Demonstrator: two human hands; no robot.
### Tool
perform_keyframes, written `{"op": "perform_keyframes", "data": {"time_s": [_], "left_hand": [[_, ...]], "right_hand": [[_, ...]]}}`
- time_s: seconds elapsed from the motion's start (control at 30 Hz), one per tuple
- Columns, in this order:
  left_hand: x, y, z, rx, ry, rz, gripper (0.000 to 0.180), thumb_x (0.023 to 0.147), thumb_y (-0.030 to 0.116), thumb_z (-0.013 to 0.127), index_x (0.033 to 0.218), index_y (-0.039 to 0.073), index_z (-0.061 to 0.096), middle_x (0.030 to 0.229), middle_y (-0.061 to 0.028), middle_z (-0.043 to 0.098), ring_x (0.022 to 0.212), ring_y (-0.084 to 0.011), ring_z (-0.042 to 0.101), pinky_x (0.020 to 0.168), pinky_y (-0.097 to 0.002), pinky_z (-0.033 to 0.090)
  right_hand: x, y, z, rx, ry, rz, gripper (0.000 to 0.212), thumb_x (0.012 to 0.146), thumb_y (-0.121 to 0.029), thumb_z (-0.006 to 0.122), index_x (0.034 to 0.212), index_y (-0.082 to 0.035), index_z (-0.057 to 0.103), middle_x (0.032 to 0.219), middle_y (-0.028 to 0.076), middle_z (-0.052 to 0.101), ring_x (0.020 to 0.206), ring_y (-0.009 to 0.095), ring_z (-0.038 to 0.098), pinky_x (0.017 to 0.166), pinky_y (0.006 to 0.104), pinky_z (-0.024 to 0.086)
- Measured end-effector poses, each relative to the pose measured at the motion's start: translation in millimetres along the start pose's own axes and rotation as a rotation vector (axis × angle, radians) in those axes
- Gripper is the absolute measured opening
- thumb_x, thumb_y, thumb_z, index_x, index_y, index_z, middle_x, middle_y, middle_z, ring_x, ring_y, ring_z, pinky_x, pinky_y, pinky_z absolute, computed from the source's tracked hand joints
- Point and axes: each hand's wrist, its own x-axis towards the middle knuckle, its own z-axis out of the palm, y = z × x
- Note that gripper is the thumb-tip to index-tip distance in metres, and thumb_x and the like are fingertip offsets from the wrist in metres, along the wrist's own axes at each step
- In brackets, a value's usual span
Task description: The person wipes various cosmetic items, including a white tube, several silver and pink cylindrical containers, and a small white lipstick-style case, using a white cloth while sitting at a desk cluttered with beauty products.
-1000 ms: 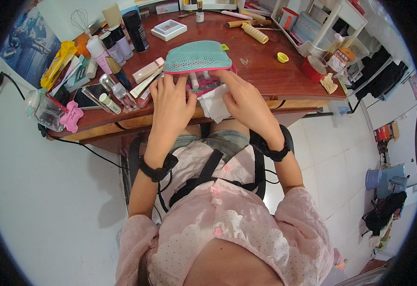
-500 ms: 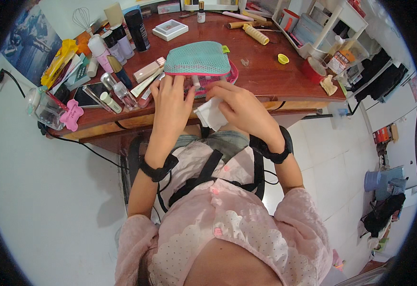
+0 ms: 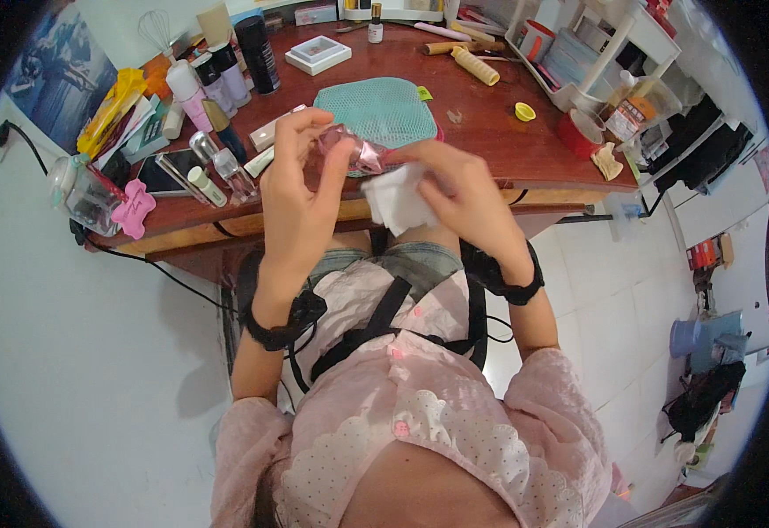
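My left hand (image 3: 299,198), over the desk's front edge, is closed on a small pink bottle (image 3: 365,157) with a shiny, see-through look; its exact kind is unclear. Held between the thumb and fingers, it lies sideways in front of the teal mesh pouch (image 3: 380,104), which has a pink edge. Folded white tissue (image 3: 399,198) hangs from my right hand (image 3: 468,198), pinched under the fingers. The right index finger reaches to the bottle's right end, seemingly touching it. My fingers hide part of the bottle and the pouch's front.
Lipstick-like tubes, a green-white tube (image 3: 207,187) and a phone (image 3: 169,179) lie left on the desk. Tall bottles and a black can (image 3: 256,55) stand behind them. A white square case (image 3: 318,55) lies farther back; a red tape roll (image 3: 581,132) and white rack (image 3: 569,97) are right.
My left hand has lifted the pink bottle out of the pouch and drawn back toward me. The pouch's top now lies flatter. My right hand, still with the tissue, has shifted slightly right.
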Motion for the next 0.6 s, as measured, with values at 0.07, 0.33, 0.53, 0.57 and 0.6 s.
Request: {"op": "perform_keyframes", "data": {"time_s": [0.07, 0.33, 0.53, 0.57, 0.6], "left_hand": [[0, -1, -5, -0.072, -0.005, -0.020, 0.020, 0.087, 0.009, 0.054, 0.104, 0.001, 0.047, 0.087, -0.0080, 0.059, 0.074, -0.0092, 0.053, 0.069, -0.0226, 0.043], [-3, 14, -7, -0.327, -0.368, -0.165, 0.022, 0.090, 0.006, 0.048, 0.111, 0.001, 0.045, 0.097, -0.0049, 0.055, 0.090, -0.0087, 0.052, 0.072, -0.0198, 0.042], [-7, 6, 2, -0.302, -0.310, -0.055, 0.029, 0.081, -0.004, 0.057, 0.108, 0.000, 0.047, 0.099, -0.0071, 0.054, 0.089, -0.0110, 0.053, 0.076, -0.0233, 0.045], [-7, 6, 2, -0.303, -0.311, -0.055, 0.029, 0.081, -0.004, 0.057, 0.108, 0.000, 0.047, 0.099, -0.0071, 0.054, 0.089, -0.0110, 0.053, 0.076, -0.0233, 0.045], [-7, 8, 1, -0.269, -0.292, -0.046, 0.031, 0.080, -0.005, 0.057, 0.109, 0.000, 0.047, 0.100, -0.0074, 0.053, 0.090, -0.0115, 0.053, 0.077, -0.0238, 0.046]], "right_hand": [[1, -4, -6, 0.040, 0.058, 0.054, 0.035, 0.073, 0.003, 0.050, 0.107, -0.001, 0.053, 0.102, 0.016, 0.059, 0.091, 0.033, 0.059, 0.079, 0.0335, 0.045], [-4, -28, -11, 0.129, 0.377, 0.125, 0.018, 0.076, -0.001, 0.056, 0.093, 0.001, 0.051, 0.095, 0.019, 0.057, 0.086, 0.035, 0.058, 0.073, 0.0339, 0.046], [-6, -34, -11, 0.197, 0.205, -0.069, 0.016, 0.078, -0.008, 0.060, 0.091, -0.002, 0.053, 0.105, 0.012, 0.057, 0.094, 0.026, 0.055, 0.078, 0.0320, 0.044], [-6, -33, -12, 0.253, 0.169, -0.074, 0.017, 0.078, -0.008, 0.060, 0.093, -0.002, 0.054, 0.105, 0.012, 0.057, 0.094, 0.026, 0.055, 0.079, 0.0323, 0.043], [-6, -31, -12, 0.309, 0.132, -0.079, 0.018, 0.079, -0.009, 0.060, 0.095, -0.003, 0.055, 0.105, 0.012, 0.057, 0.095, 0.025, 0.055, 0.081, 0.0326, 0.043]]}}
